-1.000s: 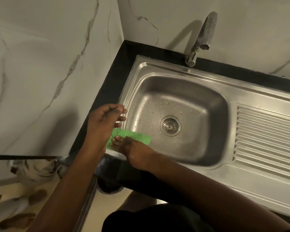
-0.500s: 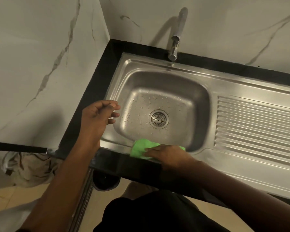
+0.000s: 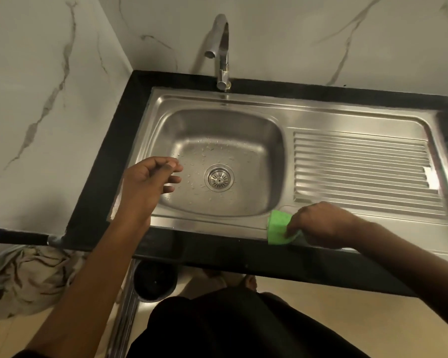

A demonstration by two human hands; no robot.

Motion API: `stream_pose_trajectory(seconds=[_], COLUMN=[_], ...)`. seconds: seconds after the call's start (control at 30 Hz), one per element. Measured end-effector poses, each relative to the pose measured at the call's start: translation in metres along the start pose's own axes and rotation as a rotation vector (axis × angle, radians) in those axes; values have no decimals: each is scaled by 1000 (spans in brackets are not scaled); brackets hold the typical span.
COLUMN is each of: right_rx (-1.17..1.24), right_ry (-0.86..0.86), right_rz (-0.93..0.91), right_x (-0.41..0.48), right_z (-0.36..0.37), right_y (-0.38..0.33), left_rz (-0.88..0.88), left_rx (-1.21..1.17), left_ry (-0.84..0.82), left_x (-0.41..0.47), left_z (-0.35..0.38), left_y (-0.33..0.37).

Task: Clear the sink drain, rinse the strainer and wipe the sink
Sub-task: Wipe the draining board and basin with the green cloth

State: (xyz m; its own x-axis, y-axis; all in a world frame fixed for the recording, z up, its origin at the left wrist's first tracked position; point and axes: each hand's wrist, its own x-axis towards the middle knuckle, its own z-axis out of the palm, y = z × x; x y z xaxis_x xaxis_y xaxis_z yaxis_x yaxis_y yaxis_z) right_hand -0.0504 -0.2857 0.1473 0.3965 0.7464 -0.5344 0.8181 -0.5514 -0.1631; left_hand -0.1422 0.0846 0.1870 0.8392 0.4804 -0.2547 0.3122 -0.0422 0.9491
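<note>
Steel sink (image 3: 243, 104) is set in a black counter (image 3: 119, 140), basin on its left half, ribbed drainboard (image 3: 362, 166) on its right. Tap (image 3: 221, 50) stands at the sink's back rim, spout over the basin. Left hand (image 3: 146, 180) hovers above the sink's left rim, fingers loosely curled and apart, holding nothing. Right hand (image 3: 318, 223) presses down on a green cloth (image 3: 278, 227) at the sink's front rim, at the drainboard's near-left corner; fingers look clamped on it, though the grip is partly hidden. Strainer (image 3: 219, 178) sits in the drain at the basin's centre, droplets scattered around it.
</note>
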Motion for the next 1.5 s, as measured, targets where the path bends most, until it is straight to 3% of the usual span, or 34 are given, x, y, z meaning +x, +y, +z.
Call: stream_pose_trajectory(seconds=[0.1, 0.27, 0.37, 0.43, 0.5, 0.67, 0.8, 0.9, 1.1, 1.33, 1.5], right_rx=[163, 1043, 1533, 1709, 1618, 689, 311, 320, 332, 348, 339], right_ry=[124, 478, 445, 360, 269, 328, 299, 234, 339, 388, 330], right_rz=[168, 388, 309, 321, 427, 556, 590, 662, 757, 613, 469], right_x=[-16, -34, -35, -29, -17, -9, -17, -15, 5, 42, 108], right_z=[-17, -38, -35, -21, -1, 35, 47, 60, 59, 39, 8], right_y=[15, 32, 28, 21, 16, 20, 2, -25, -65, -106, -151], left_rz=[-11, -6, -5, -5, -6, -16, -35, -49, -78, -88, -89], left_rx=[9, 30, 41, 43, 38, 30, 39, 39, 2, -26, -24], left_ry=[-7, -9, -6, -7, -3, 12, 16, 10, -16, -52, -66], left_x=[-8, -20, -27, -31, -35, -35, -28, -19, 4, 38, 64], left_z=[7, 18, 21, 22, 23, 18, 9, 2, -15, -39, -51], left_y=[2, 4, 4, 3, 2, -2, -7, -12, -20, -28, -31])
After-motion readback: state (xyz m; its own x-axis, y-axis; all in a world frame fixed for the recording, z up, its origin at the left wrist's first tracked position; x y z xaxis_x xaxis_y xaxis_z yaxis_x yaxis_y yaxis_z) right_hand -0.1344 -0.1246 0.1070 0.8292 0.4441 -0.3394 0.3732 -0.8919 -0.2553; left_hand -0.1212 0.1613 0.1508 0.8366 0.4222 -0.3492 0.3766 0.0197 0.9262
